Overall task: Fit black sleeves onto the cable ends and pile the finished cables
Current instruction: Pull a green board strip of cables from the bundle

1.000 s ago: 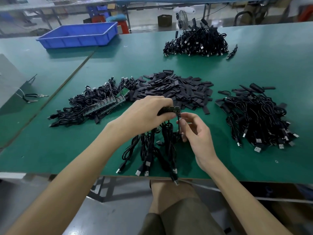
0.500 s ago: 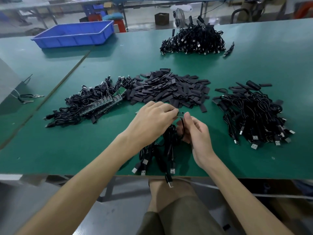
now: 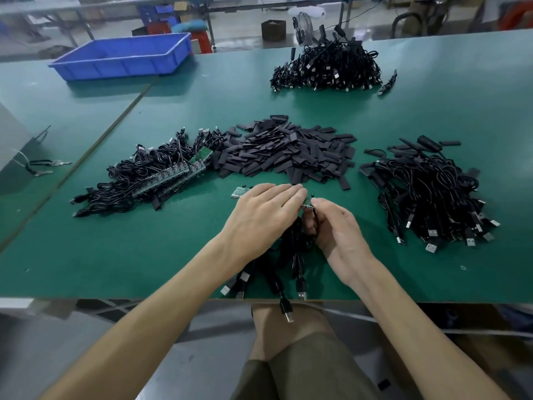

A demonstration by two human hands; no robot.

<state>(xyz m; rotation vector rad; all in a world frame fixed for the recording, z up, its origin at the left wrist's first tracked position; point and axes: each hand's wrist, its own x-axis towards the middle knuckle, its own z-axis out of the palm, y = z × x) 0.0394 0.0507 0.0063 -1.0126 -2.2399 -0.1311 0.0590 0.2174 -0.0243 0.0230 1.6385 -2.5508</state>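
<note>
- Counts: two hands; three cable piles, one sleeve heap [image 3: 285, 154], one loose bunch [image 3: 277, 267], one bin [image 3: 124, 57]; single cables and sleeves too many and too tangled to count
- Tabletop [image 3: 86, 255] green; sleeve heap at centre, flat black pieces; left pile [image 3: 150, 177] touches the heap's left edge, its cables carry bare green boards; right pile [image 3: 427, 192] lies apart from the heap, silver plugs fanned toward the near side; far pile [image 3: 326, 67] well back, a stray piece [image 3: 388, 82] just beside it
- Bunch lies under both hands at the near edge; at least four plugs show there; one plug [image 3: 288, 314] hangs over the edge above the person's knee
- Left hand [image 3: 265, 209]: palm down, fingers straight and close together, laid flat across the top of the bunch; grip open, nothing clasped; a second board [image 3: 239, 192] pokes out from under its little-finger side
- Right hand [image 3: 337, 229]: palm turned inward, fingers curled; grip closed, thumb and forefinger pinching the board [image 3: 308, 206]; a cable loops down past the thumb
- Fingertips of the two hands touch at the board, just in front of the sleeve heap
- Both forearms bare, reaching in from the near edge
- Bin blue, far left; small metal items [image 3: 43, 166] at the left margin, kind unclear
</note>
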